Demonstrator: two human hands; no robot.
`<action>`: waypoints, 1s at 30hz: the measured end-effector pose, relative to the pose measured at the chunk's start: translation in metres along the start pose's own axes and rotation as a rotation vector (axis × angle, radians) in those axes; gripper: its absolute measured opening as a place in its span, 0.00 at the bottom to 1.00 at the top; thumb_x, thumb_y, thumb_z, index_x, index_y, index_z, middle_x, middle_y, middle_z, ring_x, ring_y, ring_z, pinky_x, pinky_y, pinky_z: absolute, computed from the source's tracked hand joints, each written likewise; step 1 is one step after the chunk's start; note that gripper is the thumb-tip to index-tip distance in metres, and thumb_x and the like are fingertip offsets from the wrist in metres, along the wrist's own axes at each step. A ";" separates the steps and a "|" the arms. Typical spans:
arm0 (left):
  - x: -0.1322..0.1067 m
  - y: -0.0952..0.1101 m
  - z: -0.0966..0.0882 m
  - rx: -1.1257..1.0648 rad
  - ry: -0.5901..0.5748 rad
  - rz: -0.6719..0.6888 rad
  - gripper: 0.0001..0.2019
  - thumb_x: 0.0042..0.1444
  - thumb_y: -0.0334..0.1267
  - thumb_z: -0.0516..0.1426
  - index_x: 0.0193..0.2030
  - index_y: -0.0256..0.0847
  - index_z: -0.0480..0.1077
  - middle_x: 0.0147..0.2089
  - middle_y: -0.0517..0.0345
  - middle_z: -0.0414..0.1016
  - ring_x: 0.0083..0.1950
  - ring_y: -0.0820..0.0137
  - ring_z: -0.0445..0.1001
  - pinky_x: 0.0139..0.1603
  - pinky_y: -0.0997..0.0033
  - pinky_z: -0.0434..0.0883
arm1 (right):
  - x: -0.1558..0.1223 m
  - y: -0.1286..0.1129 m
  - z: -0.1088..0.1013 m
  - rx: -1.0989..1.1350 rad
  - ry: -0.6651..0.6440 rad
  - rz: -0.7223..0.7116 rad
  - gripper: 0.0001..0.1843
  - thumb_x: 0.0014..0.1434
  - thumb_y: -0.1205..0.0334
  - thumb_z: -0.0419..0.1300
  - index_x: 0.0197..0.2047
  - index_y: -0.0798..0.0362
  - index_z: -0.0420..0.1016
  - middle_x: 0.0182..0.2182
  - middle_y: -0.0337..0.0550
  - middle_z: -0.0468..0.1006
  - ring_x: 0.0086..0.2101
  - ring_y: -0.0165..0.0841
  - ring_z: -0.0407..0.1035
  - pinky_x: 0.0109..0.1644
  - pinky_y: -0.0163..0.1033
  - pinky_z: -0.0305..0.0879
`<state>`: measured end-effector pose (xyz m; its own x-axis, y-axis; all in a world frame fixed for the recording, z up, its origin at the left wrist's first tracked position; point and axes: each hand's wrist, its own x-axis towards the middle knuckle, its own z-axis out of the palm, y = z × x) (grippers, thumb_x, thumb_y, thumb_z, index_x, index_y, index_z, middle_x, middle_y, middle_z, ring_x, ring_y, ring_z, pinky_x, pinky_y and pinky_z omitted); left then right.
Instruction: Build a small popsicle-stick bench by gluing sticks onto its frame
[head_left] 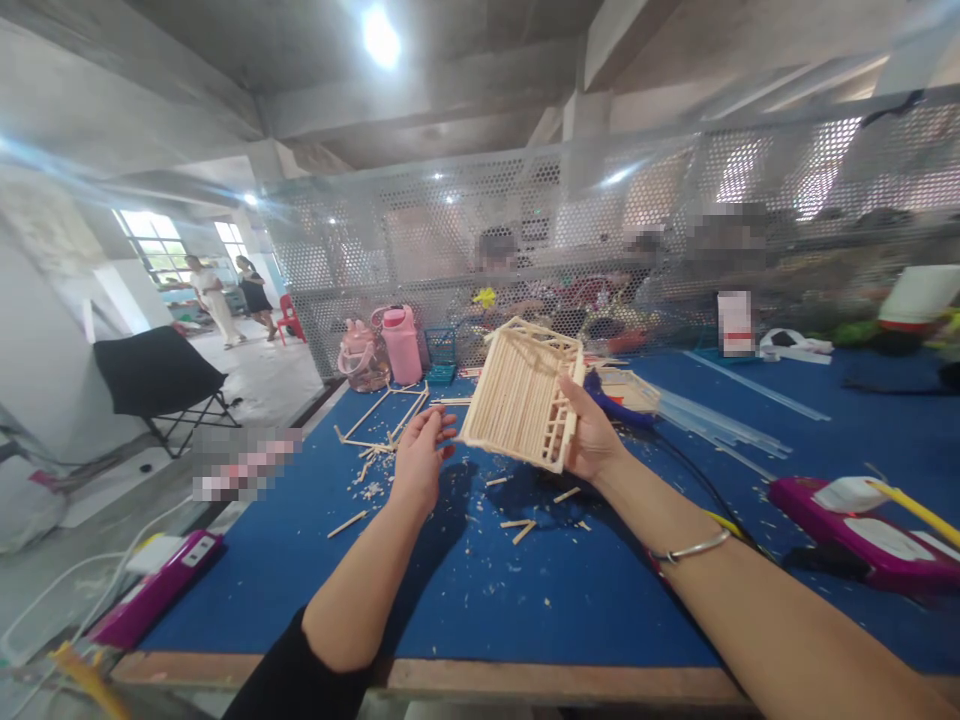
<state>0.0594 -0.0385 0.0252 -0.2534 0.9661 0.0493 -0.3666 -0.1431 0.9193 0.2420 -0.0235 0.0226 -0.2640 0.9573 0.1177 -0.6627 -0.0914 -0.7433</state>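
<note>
My right hand (592, 440) grips a small model made of thin wooden sticks (517, 395) by its right edge, thumb on the near face. The model is tilted above the table, with a slatted panel and a ladder-like railing along one side. Just left of it is my left hand (424, 450), fingers curled and thumb drawn in to them; whether anything small sits between them is hidden. A wooden stick frame (384, 418) lies on the table beyond my left hand. Cut stick pieces (523, 530) and wood crumbs are scattered below the model.
A blue-covered table (480, 610) spreads before me. Purple power strips (169, 590) lie at left and right. Pink bottles (400, 345) and a teal basket (440, 355) stand at the back by a perforated metal screen (420, 230). Clear glue sticks (720, 425) lie right, near a blue tool (619, 405).
</note>
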 end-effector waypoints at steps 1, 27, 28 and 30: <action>0.000 0.002 -0.001 -0.006 -0.019 0.007 0.13 0.43 0.42 0.63 0.34 0.38 0.73 0.30 0.59 0.75 0.28 0.78 0.70 0.26 0.80 0.65 | 0.000 0.000 -0.003 -0.024 -0.012 0.039 0.19 0.52 0.47 0.55 0.36 0.54 0.74 0.26 0.46 0.80 0.36 0.42 0.76 0.44 0.48 0.71; -0.026 -0.023 0.017 -0.180 -0.009 -0.235 0.06 0.50 0.27 0.60 0.25 0.36 0.68 0.28 0.63 0.73 0.26 0.84 0.70 0.32 0.84 0.68 | 0.010 0.020 -0.005 -0.209 0.239 0.209 0.15 0.60 0.52 0.49 0.35 0.51 0.70 0.17 0.39 0.74 0.17 0.31 0.67 0.22 0.36 0.65; -0.034 -0.026 0.016 -0.127 -0.020 -0.265 0.04 0.49 0.27 0.61 0.27 0.36 0.69 0.29 0.61 0.74 0.28 0.83 0.71 0.33 0.83 0.68 | 0.012 0.019 -0.007 -0.227 0.258 0.174 0.13 0.60 0.53 0.49 0.35 0.51 0.71 0.18 0.39 0.75 0.17 0.31 0.67 0.21 0.35 0.63; -0.054 -0.029 0.011 0.016 -0.070 -0.351 0.08 0.44 0.29 0.64 0.32 0.35 0.72 0.32 0.58 0.75 0.31 0.80 0.72 0.38 0.78 0.69 | 0.016 0.020 -0.013 -0.314 0.272 0.117 0.13 0.59 0.55 0.49 0.38 0.51 0.71 0.21 0.40 0.77 0.20 0.32 0.68 0.22 0.35 0.62</action>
<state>0.0932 -0.0841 0.0002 -0.0526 0.9683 -0.2441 -0.4063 0.2025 0.8910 0.2340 -0.0063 0.0012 -0.1025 0.9868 -0.1256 -0.3832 -0.1557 -0.9105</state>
